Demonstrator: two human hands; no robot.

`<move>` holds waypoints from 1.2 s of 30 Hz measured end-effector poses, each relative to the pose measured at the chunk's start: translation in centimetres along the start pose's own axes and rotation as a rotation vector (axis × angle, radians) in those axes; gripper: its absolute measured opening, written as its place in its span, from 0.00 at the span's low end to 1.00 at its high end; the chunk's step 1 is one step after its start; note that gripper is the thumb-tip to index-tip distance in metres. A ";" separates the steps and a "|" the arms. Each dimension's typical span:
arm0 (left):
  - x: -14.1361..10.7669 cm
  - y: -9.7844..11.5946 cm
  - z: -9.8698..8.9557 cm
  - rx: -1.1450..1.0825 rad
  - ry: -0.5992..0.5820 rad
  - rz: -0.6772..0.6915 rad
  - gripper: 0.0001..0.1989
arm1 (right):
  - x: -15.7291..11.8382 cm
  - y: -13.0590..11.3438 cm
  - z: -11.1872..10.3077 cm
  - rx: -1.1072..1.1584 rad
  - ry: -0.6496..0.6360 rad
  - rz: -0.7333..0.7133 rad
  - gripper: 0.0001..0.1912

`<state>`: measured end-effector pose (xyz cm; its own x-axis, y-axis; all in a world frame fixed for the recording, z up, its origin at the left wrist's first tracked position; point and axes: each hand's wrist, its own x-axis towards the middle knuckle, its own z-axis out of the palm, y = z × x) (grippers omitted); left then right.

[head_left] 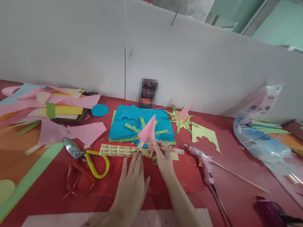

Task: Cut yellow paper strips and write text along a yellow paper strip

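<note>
A pale yellow paper strip (115, 150) with rows of handwriting lies on a red sheet in front of me. My left hand (132, 182) rests flat on its lower edge, fingers spread. In my right hand (162, 161) is a pen (176, 150), its barrel sticking out to the right and its tip hidden by the fingers. Just beyond the hands stands a pink paper cone (148, 131), ringed by written green strips (132, 127). It is on or in front of blue paper sheets (121, 116). A similar cone piece (184, 116) stands farther back.
Large scissors (84, 164) with red and yellow handles lie left of my left hand. A pink glue gun (202, 163) with a cord lies right. Paper scraps (60, 106), a propped phone (148, 94), a plastic bag (262, 132) and a purple tool (272, 214) surround the area.
</note>
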<state>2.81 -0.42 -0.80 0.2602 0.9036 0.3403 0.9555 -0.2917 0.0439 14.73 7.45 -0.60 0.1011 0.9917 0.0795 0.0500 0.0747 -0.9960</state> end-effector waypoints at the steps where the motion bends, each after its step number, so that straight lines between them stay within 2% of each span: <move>1: 0.0 0.0 -0.2 -0.001 -0.007 0.000 0.24 | 0.0 0.0 0.0 -0.014 -0.005 -0.007 0.17; 8: 0.1 0.0 -0.4 -0.030 -0.044 -0.035 0.22 | 0.2 -0.2 0.2 0.075 -0.026 0.023 0.17; 12: 0.2 0.0 -0.5 -0.036 -0.053 -0.029 0.22 | 0.0 -1.0 0.7 0.053 -0.013 0.054 0.15; 20: 0.0 0.1 0.0 -0.002 -0.046 0.000 0.21 | -0.1 -0.6 1.1 -0.104 -0.086 -0.097 0.15; 26: -0.1 0.0 0.3 -0.009 -0.075 0.013 0.23 | -0.1 -0.9 1.0 -0.066 -0.080 -0.031 0.17; 29: -0.1 0.0 0.6 -0.009 -0.069 0.009 0.23 | -0.2 -1.1 1.1 -0.043 -0.029 0.003 0.19; 31: -0.1 0.0 0.6 -0.010 -0.061 0.010 0.23 | -0.2 -1.2 1.1 -0.034 -0.008 -0.001 0.18; 36: -0.1 0.1 0.1 -0.018 -0.089 -0.001 0.23 | -0.1 -1.6 1.0 -0.101 -0.057 -0.051 0.17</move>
<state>2.93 -0.51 -0.90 0.2711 0.9281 0.2552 0.9535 -0.2953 0.0610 13.62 7.30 0.90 0.0393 0.9914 0.1249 0.1536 0.1175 -0.9811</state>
